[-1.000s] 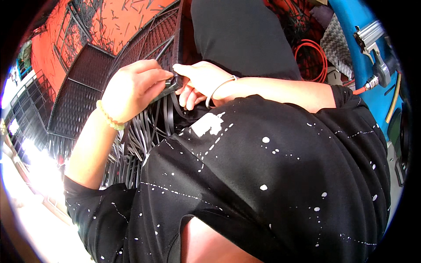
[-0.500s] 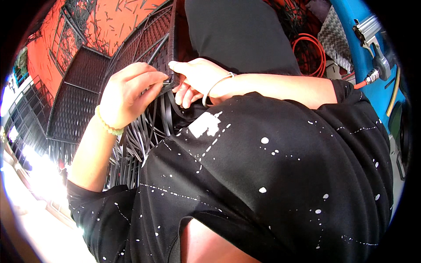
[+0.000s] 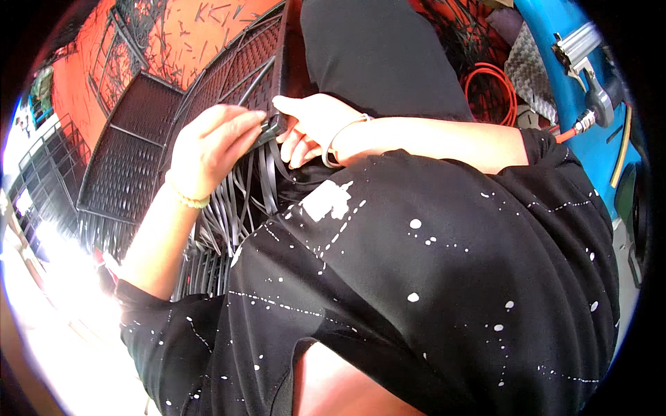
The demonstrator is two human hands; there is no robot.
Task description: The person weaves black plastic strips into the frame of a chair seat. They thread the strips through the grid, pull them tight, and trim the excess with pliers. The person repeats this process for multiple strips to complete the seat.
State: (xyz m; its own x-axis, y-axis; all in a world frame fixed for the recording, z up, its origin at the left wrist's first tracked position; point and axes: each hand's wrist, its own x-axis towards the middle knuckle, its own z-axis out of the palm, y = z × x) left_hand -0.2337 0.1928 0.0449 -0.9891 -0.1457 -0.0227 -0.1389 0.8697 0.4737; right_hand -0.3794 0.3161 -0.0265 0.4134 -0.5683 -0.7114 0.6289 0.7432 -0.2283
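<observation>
A dark woven panel (image 3: pixel 232 62), like part of wicker furniture, leans against me, its near corner (image 3: pixel 272 127) between my hands. My left hand (image 3: pixel 211 142) is closed in a pinch at the left side of that corner; what its fingertips hold is too dark and small to name. My right hand (image 3: pixel 312 125) grips the corner from the right, thumb along the top edge and fingers curled below. Loose flat black strips (image 3: pixel 239 191) hang from the panel under the hands. My left wrist wears a beaded bracelet (image 3: pixel 186 197), my right a bangle (image 3: pixel 334 147).
Another woven section (image 3: pixel 128 149) stands to the left. Cut strip scraps (image 3: pixel 198 35) litter the orange floor. My black-clad leg (image 3: pixel 381 55) is beside the panel. To the right are a coiled red hose (image 3: pixel 513 90) and a metal air tool (image 3: pixel 586 76) on a blue surface (image 3: pixel 555 21).
My left hand's fingers have straightened and lie closer together, uncovering more of the corner. The panel and both hands sit slightly further right in view. My right hand keeps its grip.
</observation>
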